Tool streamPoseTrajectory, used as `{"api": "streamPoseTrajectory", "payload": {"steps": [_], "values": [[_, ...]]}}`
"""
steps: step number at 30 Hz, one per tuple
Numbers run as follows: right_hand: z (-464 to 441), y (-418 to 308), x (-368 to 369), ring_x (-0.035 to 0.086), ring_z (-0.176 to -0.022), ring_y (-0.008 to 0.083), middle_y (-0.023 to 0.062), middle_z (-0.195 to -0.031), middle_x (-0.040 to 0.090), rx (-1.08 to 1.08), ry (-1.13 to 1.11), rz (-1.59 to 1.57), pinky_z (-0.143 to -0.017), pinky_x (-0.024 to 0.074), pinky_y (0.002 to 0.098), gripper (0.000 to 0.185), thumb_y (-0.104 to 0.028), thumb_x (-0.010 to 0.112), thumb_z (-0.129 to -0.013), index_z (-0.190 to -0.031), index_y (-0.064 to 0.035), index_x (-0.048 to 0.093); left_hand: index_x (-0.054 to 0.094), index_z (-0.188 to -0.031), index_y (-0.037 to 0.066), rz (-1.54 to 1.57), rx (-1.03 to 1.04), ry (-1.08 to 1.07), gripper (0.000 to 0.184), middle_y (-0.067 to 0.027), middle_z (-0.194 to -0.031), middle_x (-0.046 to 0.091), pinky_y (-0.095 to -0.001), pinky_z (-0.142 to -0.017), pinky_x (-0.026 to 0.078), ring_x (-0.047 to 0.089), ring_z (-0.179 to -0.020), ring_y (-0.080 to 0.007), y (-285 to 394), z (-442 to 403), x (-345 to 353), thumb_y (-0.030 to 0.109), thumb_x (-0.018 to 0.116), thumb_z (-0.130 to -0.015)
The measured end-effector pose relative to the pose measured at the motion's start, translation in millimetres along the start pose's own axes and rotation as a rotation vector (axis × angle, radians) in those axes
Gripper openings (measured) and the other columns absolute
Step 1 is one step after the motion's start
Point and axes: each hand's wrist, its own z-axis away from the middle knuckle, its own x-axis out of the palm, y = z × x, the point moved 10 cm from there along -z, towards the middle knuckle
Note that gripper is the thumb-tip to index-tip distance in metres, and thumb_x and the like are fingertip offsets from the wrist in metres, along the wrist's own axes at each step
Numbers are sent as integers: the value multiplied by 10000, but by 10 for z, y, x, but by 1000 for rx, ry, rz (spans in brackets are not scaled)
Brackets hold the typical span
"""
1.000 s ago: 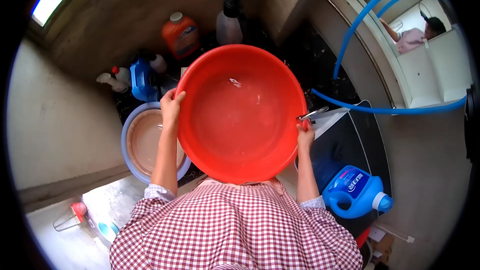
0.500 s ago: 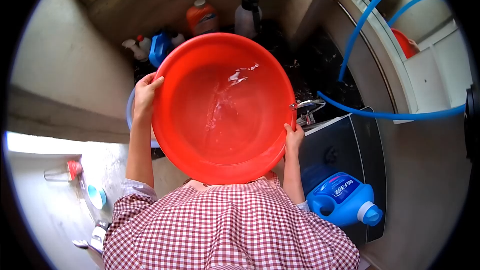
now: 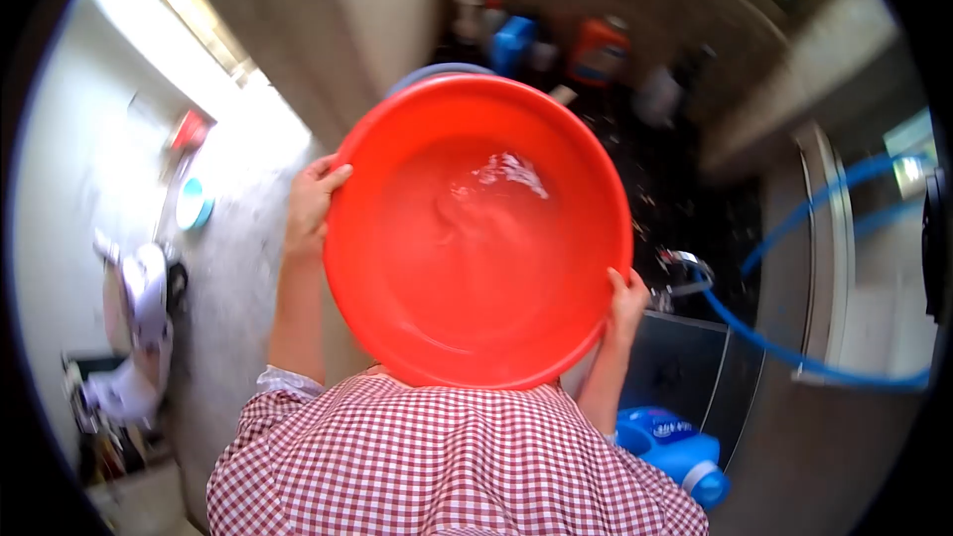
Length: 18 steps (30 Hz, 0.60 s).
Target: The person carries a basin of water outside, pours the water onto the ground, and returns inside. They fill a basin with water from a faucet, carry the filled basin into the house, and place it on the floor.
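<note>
A large red basin point(image 3: 476, 328) with water in it is held in front of my checked shirt. My left hand point(image 3: 313, 203) grips its rim on the left, with the thumb over the edge. On the right, my right hand point(image 3: 627, 303) is closed on the rim, lower down. The undersides of the basin and most fingertips are hidden. Just beyond the basin's far edge shows the rim of a bluish basin point(image 3: 442, 69). The chrome faucet point(image 3: 690, 276) stands to the right of the red basin, apart from it.
A black counter point(image 3: 645, 179) bears a blue bottle point(image 3: 512, 45), an orange bottle point(image 3: 599, 52) and a blurred sprayer point(image 3: 667, 89). A blue hose point(image 3: 764, 340) curves at the right, above a blue detergent jug point(image 3: 675, 452). On the left are a light-blue bowl point(image 3: 195, 204) and a purplish-white object point(image 3: 144, 318).
My view and body have turned left, away from the counter. The red basin has come along in both hands and moved clear of the faucet. Its water is rippling.
</note>
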Motion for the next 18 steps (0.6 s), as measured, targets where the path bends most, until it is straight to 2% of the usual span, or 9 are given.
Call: {"api": "streamPoseTrajectory", "payload": {"steps": [4,6,8,12,13,14,15,18], "values": [[308,-498,627,548,-722,120,71,-861,618,-103,-192,85,-684,456,240,225,-32,606,-778,-979,69,584,577,-1001,-45,164,33,235,226,-102,-897,623,-263,-714,484,594,-763,-150,-74,723,-1096,29,574,-787],[583,-690,1090,543,-739,123,66,-871,612,-116,-343,2,-697,449,242,216,-40,601,-786,-973,66,583,580,-1005,-44,172,73,366,240,-97,-888,626,-270,-711,476,588,-755,-148,-106,1101,-1692,32,580,-777],[865,-765,1576,540,-759,131,68,-887,606,-172,-462,78,-705,446,248,223,-60,603,-790,-972,67,577,580,-989,-37,108,114,512,225,-95,-886,625,-273,-722,486,597,-767,-154,-98,1532,-2332,21,579,-772],[1624,-674,2498,536,-757,161,77,-895,600,-216,-673,92,-698,450,276,253,-97,612,-777,-984,44,578,582,-989,-36,330,189,727,230,-104,-882,626,-258,-705,488,597,-758,-144,-230,2619,-3394,29,588,-769],[1950,-648,2702,536,-752,168,83,-892,601,-187,-682,85,-690,453,283,251,-99,604,-775,-982,40,580,582,-992,-34,390,208,747,232,-106,-882,627,-255,-702,488,597,-758,-143,-239,2910,-3652,32,588,-770],[2105,-550,3068,535,-747,175,89,-890,601,-152,-684,78,-682,455,290,249,-101,596,-772,-980,36,582,575,-1007,-34,279,187,854,238,-108,-881,626,-252,-693,491,597,-756,-136,-257,2993,-3936,41,581,-781],[2408,-527,3287,537,-751,184,101,-894,602,-250,-774,147,-675,458,306,250,-104,579,-770,-976,39,584,569,-1013,-36,281,210,879,244,-103,-884,624,-251,-697,487,594,-761,-134,-252,3300,-4255,45,581,-784],[3771,-612,3830,540,-743,188,102,-892,604,-287,-915,143,-676,457,303,248,-100,557,-775,-977,40,589,553,-1026,-47,340,254,968,262,-91,-898,614,-243,-710,470,584,-777,-134,-247,4259,-5053,56,581,-788]]}}
